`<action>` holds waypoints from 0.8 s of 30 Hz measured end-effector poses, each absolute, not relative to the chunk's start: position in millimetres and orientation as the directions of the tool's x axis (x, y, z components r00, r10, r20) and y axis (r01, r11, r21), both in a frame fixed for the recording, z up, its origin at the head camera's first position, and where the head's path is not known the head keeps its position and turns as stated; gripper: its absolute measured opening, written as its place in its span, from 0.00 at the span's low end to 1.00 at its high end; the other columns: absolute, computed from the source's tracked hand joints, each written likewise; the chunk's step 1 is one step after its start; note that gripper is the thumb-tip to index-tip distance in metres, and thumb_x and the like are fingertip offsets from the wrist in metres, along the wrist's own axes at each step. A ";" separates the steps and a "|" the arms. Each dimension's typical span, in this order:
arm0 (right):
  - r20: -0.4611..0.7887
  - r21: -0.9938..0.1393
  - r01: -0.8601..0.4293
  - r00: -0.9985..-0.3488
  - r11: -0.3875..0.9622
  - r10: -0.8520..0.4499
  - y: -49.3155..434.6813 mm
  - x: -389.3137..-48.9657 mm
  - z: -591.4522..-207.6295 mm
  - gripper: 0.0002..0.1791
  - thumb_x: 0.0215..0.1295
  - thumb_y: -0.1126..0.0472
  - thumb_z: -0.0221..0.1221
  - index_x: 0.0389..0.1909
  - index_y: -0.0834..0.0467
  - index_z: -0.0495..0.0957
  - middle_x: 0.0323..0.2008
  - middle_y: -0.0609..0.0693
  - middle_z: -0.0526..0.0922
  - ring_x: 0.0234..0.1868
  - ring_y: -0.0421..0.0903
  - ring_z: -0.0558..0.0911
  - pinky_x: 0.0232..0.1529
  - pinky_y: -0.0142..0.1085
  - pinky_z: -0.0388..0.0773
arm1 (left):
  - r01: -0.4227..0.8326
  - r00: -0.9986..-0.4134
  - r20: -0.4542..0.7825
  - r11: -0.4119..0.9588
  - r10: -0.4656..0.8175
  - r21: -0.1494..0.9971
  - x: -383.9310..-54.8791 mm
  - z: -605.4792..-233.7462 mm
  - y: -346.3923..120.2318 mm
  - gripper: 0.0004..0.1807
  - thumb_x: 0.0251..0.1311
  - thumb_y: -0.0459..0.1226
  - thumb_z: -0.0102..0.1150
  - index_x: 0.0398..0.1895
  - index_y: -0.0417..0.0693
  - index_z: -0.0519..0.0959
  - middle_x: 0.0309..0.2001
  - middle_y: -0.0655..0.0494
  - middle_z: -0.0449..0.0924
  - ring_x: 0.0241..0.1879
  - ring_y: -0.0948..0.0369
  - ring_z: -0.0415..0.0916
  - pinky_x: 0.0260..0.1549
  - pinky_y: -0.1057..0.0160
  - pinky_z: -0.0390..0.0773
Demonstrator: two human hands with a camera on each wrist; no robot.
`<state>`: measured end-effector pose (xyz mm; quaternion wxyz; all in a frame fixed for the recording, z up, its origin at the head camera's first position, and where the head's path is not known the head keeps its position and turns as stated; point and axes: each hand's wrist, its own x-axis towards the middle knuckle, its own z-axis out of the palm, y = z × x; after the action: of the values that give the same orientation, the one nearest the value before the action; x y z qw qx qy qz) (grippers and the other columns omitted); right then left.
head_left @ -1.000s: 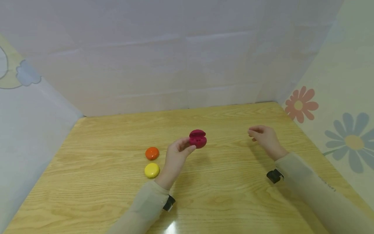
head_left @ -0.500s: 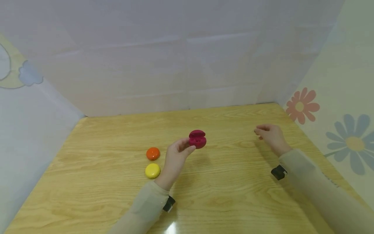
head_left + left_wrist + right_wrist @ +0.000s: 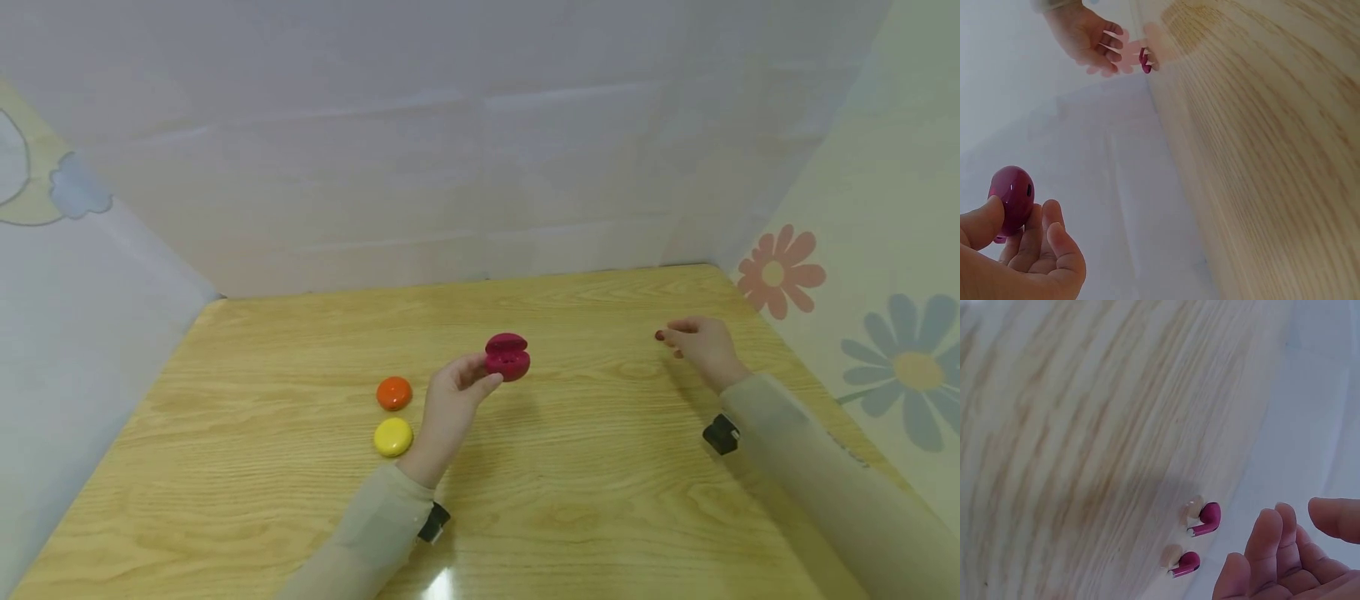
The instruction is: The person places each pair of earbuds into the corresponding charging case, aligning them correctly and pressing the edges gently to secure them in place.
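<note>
In the head view my left hand [image 3: 457, 396] grips a magenta earbud case [image 3: 507, 358] above the table, its lid raised and the hollow inside facing me. The left wrist view shows the outside of that case [image 3: 1016, 197], with a small dark port, pinched between thumb and fingers. Two magenta earbuds lie on the wood, one earbud [image 3: 1210, 519] behind the other earbud [image 3: 1186, 564] in the right wrist view. Beside them is my right hand [image 3: 1291, 562], thumb and fingers apart with nothing between them. From the head, only one small earbud [image 3: 659, 335] shows at its fingertips.
An orange round case [image 3: 393, 393] and a yellow round case [image 3: 393, 437] sit on the wooden table [image 3: 300, 517], left of my left forearm. A pale curtain wall [image 3: 480, 167] stands behind the table, with flower-print panels [image 3: 892, 208] at the right.
My right hand has shifted a little to the right, and an earbud has come into sight at its fingertips. The left hand and its case have stayed in place.
</note>
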<state>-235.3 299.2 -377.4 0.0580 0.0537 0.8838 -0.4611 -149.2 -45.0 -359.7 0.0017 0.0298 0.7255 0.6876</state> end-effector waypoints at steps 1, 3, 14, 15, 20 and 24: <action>-0.153 -0.803 0.149 -0.987 0.577 0.043 300.5 -236.4 -378.2 0.26 0.75 0.59 0.47 0.62 0.77 0.63 0.55 0.73 0.71 0.47 0.62 0.77 0.51 0.50 0.73 | 0.040 -0.998 0.038 0.054 0.044 0.998 -149.0 -359.7 -45.0 0.16 0.64 0.29 0.59 0.53 0.29 0.76 0.47 0.40 0.81 0.46 0.53 0.78 0.48 0.59 0.78; -0.155 -0.791 0.151 -0.987 0.592 0.046 302.6 -238.8 -379.3 0.26 0.75 0.59 0.47 0.62 0.77 0.63 0.54 0.73 0.72 0.47 0.62 0.77 0.50 0.49 0.74 | 0.036 -0.999 0.033 0.055 0.042 0.998 -148.7 -359.1 -44.8 0.16 0.64 0.29 0.59 0.53 0.29 0.76 0.47 0.41 0.81 0.46 0.54 0.78 0.48 0.59 0.78; -0.184 -0.736 0.148 -0.983 0.660 0.015 311.0 -247.1 -378.9 0.27 0.73 0.61 0.48 0.61 0.81 0.61 0.51 0.75 0.75 0.42 0.62 0.80 0.44 0.45 0.77 | 0.019 -0.999 0.017 0.048 0.041 0.999 -149.0 -359.2 -43.3 0.16 0.64 0.30 0.59 0.54 0.30 0.76 0.47 0.41 0.81 0.45 0.56 0.78 0.48 0.60 0.78; -0.185 -0.729 0.145 -0.983 0.668 0.012 311.8 -247.9 -379.1 0.27 0.73 0.61 0.48 0.61 0.81 0.61 0.51 0.75 0.75 0.42 0.62 0.80 0.45 0.47 0.77 | 0.018 -0.999 0.016 0.046 0.042 0.999 -149.3 -359.7 -43.2 0.16 0.64 0.29 0.59 0.54 0.30 0.76 0.47 0.41 0.81 0.45 0.56 0.78 0.48 0.60 0.78; -0.196 -0.712 0.144 -0.981 0.687 0.002 316.0 -253.7 -381.7 0.27 0.74 0.62 0.48 0.60 0.82 0.61 0.50 0.75 0.76 0.39 0.60 0.81 0.44 0.47 0.77 | 0.014 -0.999 0.012 0.042 0.038 0.999 -149.3 -360.2 -42.7 0.17 0.64 0.29 0.59 0.54 0.30 0.76 0.48 0.41 0.81 0.46 0.54 0.78 0.49 0.59 0.78; -0.200 -0.707 0.145 -0.980 0.692 0.001 320.1 -259.3 -386.3 0.26 0.73 0.63 0.49 0.58 0.83 0.62 0.46 0.74 0.78 0.34 0.52 0.81 0.38 0.38 0.79 | 0.008 -0.999 0.007 0.047 0.036 0.999 -149.4 -360.0 -42.2 0.17 0.64 0.29 0.59 0.54 0.30 0.76 0.48 0.41 0.81 0.46 0.54 0.78 0.49 0.59 0.77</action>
<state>-259.3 320.1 -386.3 0.0924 0.0399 0.9151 -0.3905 -149.4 -42.2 -360.0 0.0100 0.0153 0.7234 0.6902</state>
